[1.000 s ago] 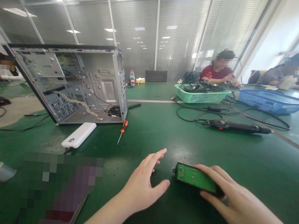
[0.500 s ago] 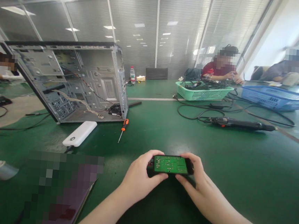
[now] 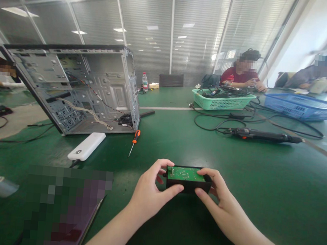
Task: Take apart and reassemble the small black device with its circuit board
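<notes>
Black open-topped box (image 3: 185,185), green circuit board (image 3: 186,174) inside

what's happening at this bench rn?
A person has a small black box in both bare hands, left hand at one end and right hand at the other. A green circuit board shows in its open top. Whether the box touches the tabletop is hard to tell. Beyond, an orange-handled screwdriver lies by an open computer case, and a corded black tool lies off right.
</notes>
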Demonstrator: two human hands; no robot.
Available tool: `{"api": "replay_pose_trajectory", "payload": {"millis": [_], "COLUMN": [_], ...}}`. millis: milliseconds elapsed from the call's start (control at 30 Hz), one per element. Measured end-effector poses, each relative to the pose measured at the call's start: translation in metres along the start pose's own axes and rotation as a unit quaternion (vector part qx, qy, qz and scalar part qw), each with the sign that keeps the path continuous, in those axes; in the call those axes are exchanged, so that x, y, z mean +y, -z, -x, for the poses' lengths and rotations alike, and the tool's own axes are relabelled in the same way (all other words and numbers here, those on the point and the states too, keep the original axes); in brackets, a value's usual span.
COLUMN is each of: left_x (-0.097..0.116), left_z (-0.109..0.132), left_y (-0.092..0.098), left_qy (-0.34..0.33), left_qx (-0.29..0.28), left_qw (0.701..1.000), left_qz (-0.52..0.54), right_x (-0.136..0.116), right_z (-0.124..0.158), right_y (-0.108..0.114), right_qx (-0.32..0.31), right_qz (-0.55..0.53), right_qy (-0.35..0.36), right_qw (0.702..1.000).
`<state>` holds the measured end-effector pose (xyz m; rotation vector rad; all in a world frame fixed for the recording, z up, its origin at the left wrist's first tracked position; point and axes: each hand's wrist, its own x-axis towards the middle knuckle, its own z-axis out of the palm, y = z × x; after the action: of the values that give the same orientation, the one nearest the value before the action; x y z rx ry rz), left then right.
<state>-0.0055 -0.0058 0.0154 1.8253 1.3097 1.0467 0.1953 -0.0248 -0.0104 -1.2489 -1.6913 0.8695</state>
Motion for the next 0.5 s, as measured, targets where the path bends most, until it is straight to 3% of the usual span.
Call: {"api": "replay_pose_trajectory", "payload": {"millis": [200,500], "left_x": [-0.0041,-0.0035], "left_z": [-0.0018,0.0006], "left_y": [0.0009,-0.0035], "left_qy": [0.003,-0.048], "left_qx": [-0.015,-0.019], "left_qw": [0.998,0.998], "left_qz": [0.053,0.047], "right_x": [-0.0035,0.0016], "right_z": [-0.0019,-0.0045], "right_y": [-0.0030,0.0032], "right_qx": [-0.011,0.044], "right_qz": [-0.125,-0.071], "right_qy": [-0.051,0.014], "right_qw": [0.991,0.996]}}
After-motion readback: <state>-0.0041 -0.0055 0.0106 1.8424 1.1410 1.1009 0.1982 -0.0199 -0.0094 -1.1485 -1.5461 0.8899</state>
